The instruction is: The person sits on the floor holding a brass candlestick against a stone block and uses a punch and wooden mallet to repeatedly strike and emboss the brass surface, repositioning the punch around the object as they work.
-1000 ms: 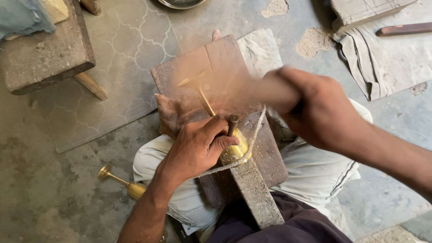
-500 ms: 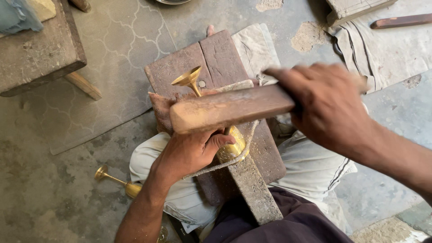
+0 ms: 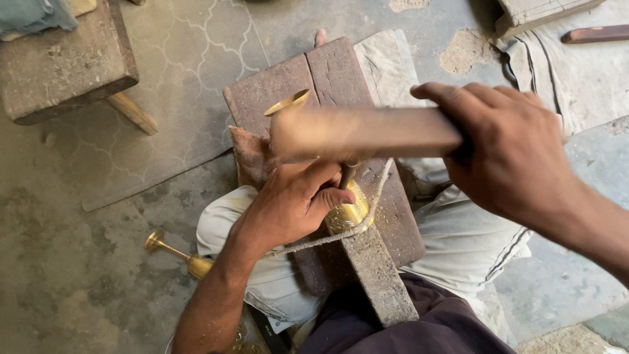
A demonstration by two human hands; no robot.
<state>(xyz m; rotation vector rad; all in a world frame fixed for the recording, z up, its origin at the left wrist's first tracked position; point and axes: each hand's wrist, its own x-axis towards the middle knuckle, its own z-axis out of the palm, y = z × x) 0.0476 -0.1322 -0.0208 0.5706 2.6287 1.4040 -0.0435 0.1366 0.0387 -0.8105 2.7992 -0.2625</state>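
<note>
I am seeing my left hand (image 3: 288, 206) and right hand (image 3: 514, 154) both bare, wearing no gloves, rings or watch. Both forearms are showing bare too, with no sleeves reaching into view. Fine pale dust is clinging to the left forearm. I am wearing light cream trousers (image 3: 458, 246) with a thin dark stripe, and a dark maroon cloth (image 3: 419, 328) is covering my lap.

Golden brass piece (image 3: 347, 213), brown mallet (image 3: 367, 133)
</note>
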